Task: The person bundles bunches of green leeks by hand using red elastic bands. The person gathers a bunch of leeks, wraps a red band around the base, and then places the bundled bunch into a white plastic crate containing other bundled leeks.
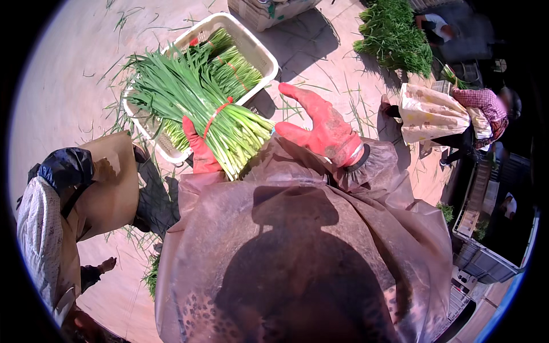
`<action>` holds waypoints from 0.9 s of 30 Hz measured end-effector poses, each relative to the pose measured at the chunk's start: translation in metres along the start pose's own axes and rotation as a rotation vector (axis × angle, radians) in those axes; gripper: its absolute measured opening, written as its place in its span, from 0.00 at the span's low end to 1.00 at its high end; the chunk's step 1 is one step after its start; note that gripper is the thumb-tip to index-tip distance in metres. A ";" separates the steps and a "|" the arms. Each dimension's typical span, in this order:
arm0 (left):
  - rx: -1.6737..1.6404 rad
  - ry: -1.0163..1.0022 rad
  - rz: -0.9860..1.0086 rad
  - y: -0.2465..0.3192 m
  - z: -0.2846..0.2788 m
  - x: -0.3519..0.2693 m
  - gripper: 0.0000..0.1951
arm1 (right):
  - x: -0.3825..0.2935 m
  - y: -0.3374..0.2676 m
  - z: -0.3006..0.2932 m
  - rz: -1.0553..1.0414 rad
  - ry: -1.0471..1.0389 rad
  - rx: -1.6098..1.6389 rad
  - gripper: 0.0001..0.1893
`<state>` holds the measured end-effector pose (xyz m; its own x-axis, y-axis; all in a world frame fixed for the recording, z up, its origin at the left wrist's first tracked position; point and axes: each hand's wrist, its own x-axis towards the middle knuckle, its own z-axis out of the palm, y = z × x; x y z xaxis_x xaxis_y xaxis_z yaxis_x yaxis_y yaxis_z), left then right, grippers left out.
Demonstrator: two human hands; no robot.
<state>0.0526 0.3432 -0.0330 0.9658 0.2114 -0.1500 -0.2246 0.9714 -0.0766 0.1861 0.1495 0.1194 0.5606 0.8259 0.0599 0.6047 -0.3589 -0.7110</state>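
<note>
My left hand (201,150), in a red rubber glove, grips a large bundle of garlic chives (214,115) from below and the left. A red band (216,115) ties the bundle near its pale stems. The leaves reach up and left over a white plastic crate (266,79). To the right of the stem ends, my right hand (324,126) is raised with thumb and fingers apart, holding nothing. Its red glove is stained with dirt. Inside the crate lie several smaller bundles (236,73) tied with red bands, partly hidden by the held one.
Another crate (274,13) stands beyond. A heap of green bundles (394,38) lies at upper right. Co-workers in aprons are close at left (107,184) and farther right (437,113). A truck bed (493,257) is at far right. Loose leaves litter the concrete floor (85,55).
</note>
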 end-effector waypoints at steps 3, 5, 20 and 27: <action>0.098 0.043 0.058 -0.002 -0.002 0.001 0.51 | 0.022 -0.021 0.042 0.088 -0.162 0.214 0.27; -0.081 -0.025 -0.035 -0.006 0.001 0.000 0.51 | 0.022 -0.012 0.052 -0.105 -0.067 0.196 0.23; 0.297 0.047 0.259 -0.006 0.027 0.005 0.52 | 0.033 -0.024 0.037 -0.104 0.030 -0.003 0.11; 0.468 0.045 0.429 -0.002 0.043 0.006 0.46 | 0.038 -0.023 0.049 -0.122 0.027 0.131 0.11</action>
<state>0.0640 0.3472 0.0085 0.7937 0.5975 -0.1139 -0.5001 0.7477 0.4369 0.1663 0.2105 0.1037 0.5036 0.8474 0.1684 0.5912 -0.1959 -0.7824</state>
